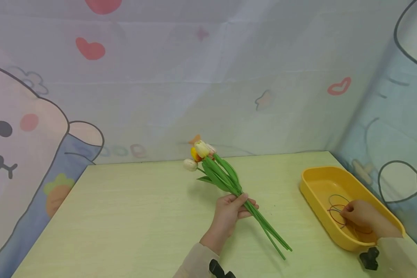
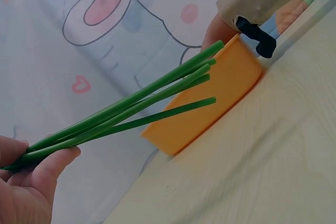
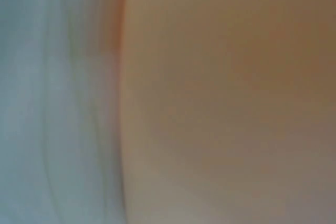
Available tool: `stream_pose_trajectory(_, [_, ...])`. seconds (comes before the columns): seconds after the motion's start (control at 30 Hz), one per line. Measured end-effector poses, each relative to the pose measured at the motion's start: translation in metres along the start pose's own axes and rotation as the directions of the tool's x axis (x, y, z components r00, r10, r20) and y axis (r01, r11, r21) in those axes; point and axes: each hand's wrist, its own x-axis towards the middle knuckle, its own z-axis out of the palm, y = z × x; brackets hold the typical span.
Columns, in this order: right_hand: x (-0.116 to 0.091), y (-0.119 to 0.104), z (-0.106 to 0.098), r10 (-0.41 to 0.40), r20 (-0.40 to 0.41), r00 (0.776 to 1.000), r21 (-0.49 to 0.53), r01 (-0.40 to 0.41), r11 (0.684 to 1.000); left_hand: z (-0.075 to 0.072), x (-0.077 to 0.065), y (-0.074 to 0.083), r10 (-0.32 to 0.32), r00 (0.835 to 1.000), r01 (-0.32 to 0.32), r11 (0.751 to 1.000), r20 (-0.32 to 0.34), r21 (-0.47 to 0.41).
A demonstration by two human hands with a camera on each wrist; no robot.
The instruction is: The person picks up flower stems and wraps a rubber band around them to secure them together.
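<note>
A bunch of tulips (image 1: 226, 177) with white, yellow and pink heads slants over the table in the head view. Partway down its green stems, my left hand (image 1: 229, 210) grips it between thumb and fingers. The left wrist view shows the cut stem ends (image 2: 178, 72) sticking out past my left hand (image 2: 42, 177). Inside the yellow tray (image 1: 312, 204), my right hand (image 1: 361, 216) pinches at thin coloured rubber bands (image 1: 336, 206) with curled fingers. Its palm side is hidden, and the right wrist view is a blur of a close surface.
The tray stands at the table's (image 1: 132, 216) right edge, beside a printed cloth (image 1: 396, 135). Another printed cloth (image 1: 166, 96) hangs behind the table's back edge. Black wrist mounts (image 1: 369, 258) sit at both sleeves.
</note>
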Motion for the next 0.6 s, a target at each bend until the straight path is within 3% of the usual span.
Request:
stream_pose_trajectory(0.3, [0.007, 0.011, -0.001, -0.084, -0.074, 0.994, -0.023, 0.082, 0.996, 0.001, 0.001, 0.0, 0.006, 1.0, -0.006, 1.0, 0.0, 0.009])
stream_pose_trajectory(0.47, [0.001, 0.01, -0.007, -0.074, -0.029, 0.997, 0.078, 0.076, 0.994, 0.001, 0.001, 0.0, 0.007, 1.0, -0.007, 1.0, 0.005, 0.009])
stream_pose_trajectory(0.6, [-0.005, 0.002, -0.013, -0.071, -0.04, 0.997, 0.147, 0.076, 0.986, 0.001, 0.001, -0.001, 0.001, 1.0, -0.001, 1.0, 0.004, 0.007])
